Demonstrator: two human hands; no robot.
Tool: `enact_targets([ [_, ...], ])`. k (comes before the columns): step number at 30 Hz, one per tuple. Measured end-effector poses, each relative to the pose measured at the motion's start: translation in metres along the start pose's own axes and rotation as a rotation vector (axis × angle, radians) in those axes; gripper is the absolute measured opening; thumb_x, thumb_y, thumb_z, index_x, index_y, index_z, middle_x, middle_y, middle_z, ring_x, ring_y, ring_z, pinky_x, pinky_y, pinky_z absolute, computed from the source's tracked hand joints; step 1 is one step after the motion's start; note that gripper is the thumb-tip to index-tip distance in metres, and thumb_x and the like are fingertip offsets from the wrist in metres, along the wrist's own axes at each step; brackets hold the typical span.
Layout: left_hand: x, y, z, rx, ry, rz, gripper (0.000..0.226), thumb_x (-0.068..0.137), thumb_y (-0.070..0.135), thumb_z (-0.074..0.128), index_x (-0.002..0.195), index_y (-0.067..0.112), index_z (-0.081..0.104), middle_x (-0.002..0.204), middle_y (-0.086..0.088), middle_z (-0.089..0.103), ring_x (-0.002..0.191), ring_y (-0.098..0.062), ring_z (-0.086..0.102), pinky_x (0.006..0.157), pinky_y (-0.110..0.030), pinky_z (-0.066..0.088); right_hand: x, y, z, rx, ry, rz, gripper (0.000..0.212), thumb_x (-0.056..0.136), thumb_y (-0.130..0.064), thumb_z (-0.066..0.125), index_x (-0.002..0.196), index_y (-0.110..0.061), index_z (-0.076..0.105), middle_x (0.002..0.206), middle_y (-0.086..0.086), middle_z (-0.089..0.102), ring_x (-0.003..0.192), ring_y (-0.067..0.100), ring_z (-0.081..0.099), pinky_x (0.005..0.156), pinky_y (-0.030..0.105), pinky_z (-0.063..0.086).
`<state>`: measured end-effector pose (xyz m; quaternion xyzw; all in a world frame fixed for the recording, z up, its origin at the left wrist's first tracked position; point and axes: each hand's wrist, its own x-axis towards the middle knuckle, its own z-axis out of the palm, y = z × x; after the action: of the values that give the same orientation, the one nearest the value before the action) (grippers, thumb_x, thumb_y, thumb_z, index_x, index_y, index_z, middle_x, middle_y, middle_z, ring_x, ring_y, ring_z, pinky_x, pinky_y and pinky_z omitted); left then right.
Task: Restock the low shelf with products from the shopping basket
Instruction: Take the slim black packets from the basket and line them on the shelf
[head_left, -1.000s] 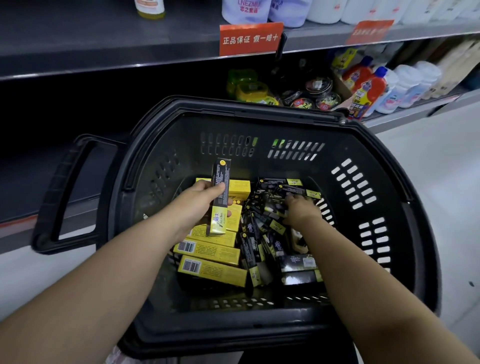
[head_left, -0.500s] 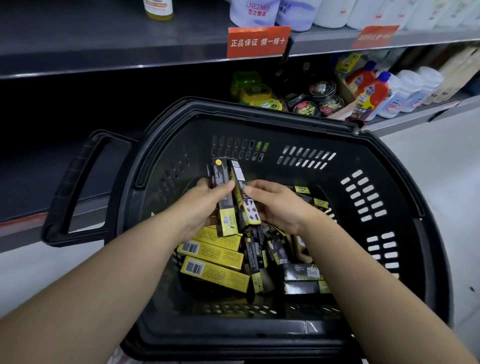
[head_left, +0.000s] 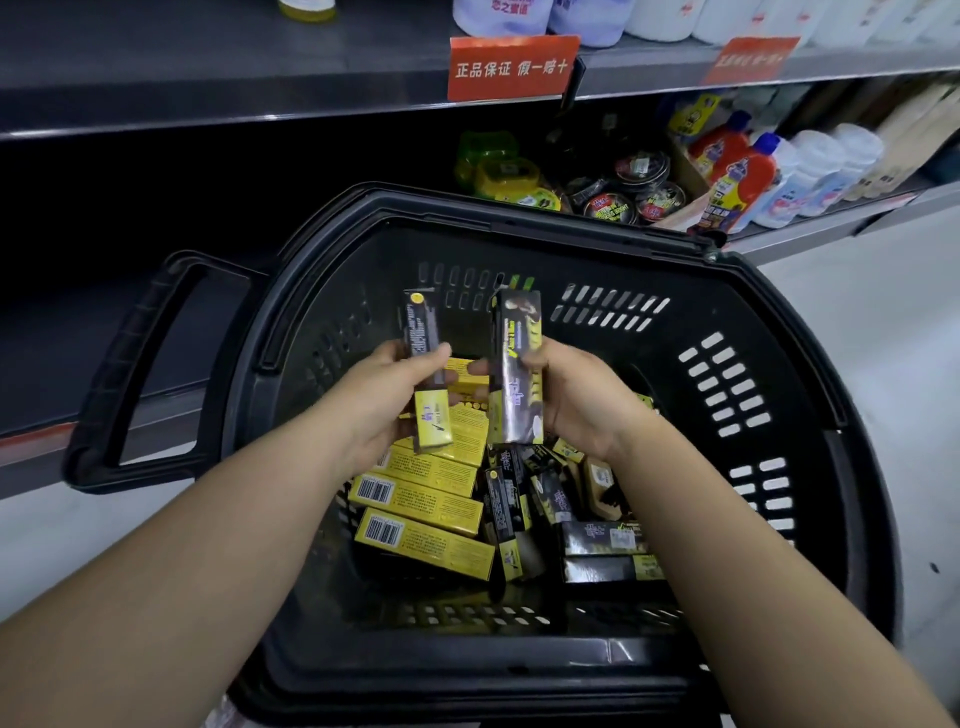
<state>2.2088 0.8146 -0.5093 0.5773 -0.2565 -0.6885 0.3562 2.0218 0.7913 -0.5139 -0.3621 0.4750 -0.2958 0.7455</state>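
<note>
Both hands are up over the shopping basket (head_left: 519, 228), each with one carton. My left hand (head_left: 379, 410) has its grip closed round the middle of a slim black-and-yellow box (head_left: 422, 332), thumb across the front. The box stands nearly upright with its yellow end down. My right hand (head_left: 582, 400) has its grip wrapped round a second box (head_left: 515, 338), darker and also upright, with the fingers curled about its middle. The two boxes stand side by side with a narrow gap between them, not touching.

Below them more cartons lie on the basket's bottom. Yellow cartons (head_left: 415, 501) with barcodes are stacked flat toward 8 o'clock, and black cartons (head_left: 605, 540) lie jumbled toward 4 o'clock. The basket's handle (head_left: 124, 374) sticks out at 9 o'clock.

The low shelf (head_left: 62, 332) runs behind the basket from 9 round to 2 o'clock. Its 9 o'clock stretch is dark, and at 1 o'clock it carries round tins (head_left: 641, 171) and red bottles (head_left: 740, 171). A red tag (head_left: 511, 67) hangs on the edge of the shelf above, at 12 o'clock
</note>
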Motion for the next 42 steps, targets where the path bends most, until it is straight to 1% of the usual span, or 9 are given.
enact_targets([
  [4, -0.002, 0.002, 0.0, -0.034, -0.004, -0.034, 0.022, 0.091, 0.026, 0.058, 0.111, 0.017, 0.055, 0.087, -0.005, 0.07, 0.061, -0.013, 0.067, 0.056, -0.029, 0.053, 0.0, 0.0, -0.006, -0.077, 0.159, 0.046, 0.057, 0.081, -0.05, 0.059, 0.124, -0.012, 0.058, 0.121, 0.01, 0.064, 0.11, 0.026, 0.061, 0.096, 0.046, 0.048],
  [7, -0.006, 0.002, 0.005, 0.003, -0.059, -0.059, 0.028, 0.092, 0.026, 0.056, 0.118, 0.015, 0.054, 0.093, -0.008, 0.071, 0.069, -0.018, 0.068, 0.068, -0.036, 0.055, -0.001, 0.004, -0.001, 0.075, 0.114, 0.02, 0.039, 0.087, -0.047, 0.054, 0.104, -0.013, 0.065, 0.08, 0.002, 0.073, 0.066, 0.015, 0.069, 0.057, 0.028, 0.055],
  [10, -0.008, 0.002, 0.008, 0.024, -0.095, -0.076, 0.031, 0.093, 0.027, 0.054, 0.122, 0.015, 0.053, 0.107, -0.014, 0.07, 0.092, -0.03, 0.068, 0.083, -0.044, 0.054, 0.001, 0.009, 0.006, 0.134, 0.077, 0.009, 0.032, 0.084, -0.042, 0.059, 0.097, -0.014, 0.065, 0.071, 0.0, 0.071, 0.055, 0.012, 0.066, 0.048, 0.022, 0.051],
  [19, -0.009, -0.004, 0.009, 0.119, -0.192, -0.027, 0.021, 0.085, 0.02, 0.063, 0.103, 0.025, 0.052, 0.099, -0.008, 0.07, 0.084, -0.017, 0.069, 0.069, -0.03, 0.058, 0.008, 0.027, 0.025, -0.055, 0.104, 0.04, 0.042, 0.092, -0.043, 0.051, 0.122, -0.014, 0.054, 0.113, 0.008, 0.068, 0.104, 0.022, 0.066, 0.091, 0.04, 0.052],
  [23, -0.005, -0.006, 0.003, 0.222, -0.151, 0.014, 0.042, 0.071, 0.006, 0.075, 0.1, 0.023, 0.05, 0.109, -0.008, 0.066, 0.102, -0.022, 0.063, 0.091, -0.037, 0.05, 0.007, 0.013, -0.002, -0.359, 0.164, -0.03, 0.037, 0.094, -0.051, 0.038, 0.106, -0.026, 0.062, 0.104, 0.002, 0.068, 0.086, 0.01, 0.069, 0.073, 0.023, 0.056],
  [28, 0.002, -0.011, -0.003, 0.346, -0.087, 0.017, 0.044, 0.07, 0.01, 0.079, 0.099, 0.026, 0.05, 0.109, -0.004, 0.065, 0.106, -0.022, 0.06, 0.103, -0.042, 0.039, 0.024, 0.048, -0.068, -1.436, 0.3, 0.35, 0.033, 0.095, -0.03, 0.047, 0.117, -0.006, 0.054, 0.114, 0.014, 0.061, 0.108, 0.03, 0.057, 0.087, 0.034, 0.046],
  [33, 0.006, -0.015, -0.001, 0.337, -0.066, 0.046, 0.045, 0.072, 0.012, 0.079, 0.096, 0.029, 0.045, 0.094, 0.008, 0.059, 0.088, -0.005, 0.054, 0.086, -0.031, 0.036, 0.036, 0.093, -0.079, -1.668, 0.205, 0.518, 0.07, 0.092, -0.032, 0.049, 0.147, -0.005, 0.015, 0.147, 0.02, 0.031, 0.135, 0.032, 0.034, 0.111, 0.043, 0.022],
  [38, 0.008, -0.016, -0.004, 0.367, -0.043, 0.04, 0.049, 0.072, 0.011, 0.078, 0.11, 0.023, 0.049, 0.11, -0.002, 0.062, 0.104, -0.019, 0.058, 0.095, -0.035, 0.039, 0.043, 0.093, -0.075, -1.797, 0.193, 0.571, 0.062, 0.093, -0.027, 0.047, 0.146, -0.01, 0.018, 0.152, 0.021, 0.016, 0.136, 0.038, 0.027, 0.108, 0.047, 0.028],
  [42, 0.009, -0.017, -0.005, 0.374, -0.012, 0.021, 0.073, 0.072, 0.013, 0.078, 0.134, 0.014, 0.04, 0.13, -0.008, 0.055, 0.119, -0.025, 0.051, 0.104, -0.039, 0.035, 0.041, 0.094, -0.079, -1.699, 0.209, 0.569, 0.058, 0.094, -0.017, 0.043, 0.146, -0.012, 0.019, 0.143, 0.019, 0.039, 0.126, 0.033, 0.045, 0.104, 0.043, 0.032],
])
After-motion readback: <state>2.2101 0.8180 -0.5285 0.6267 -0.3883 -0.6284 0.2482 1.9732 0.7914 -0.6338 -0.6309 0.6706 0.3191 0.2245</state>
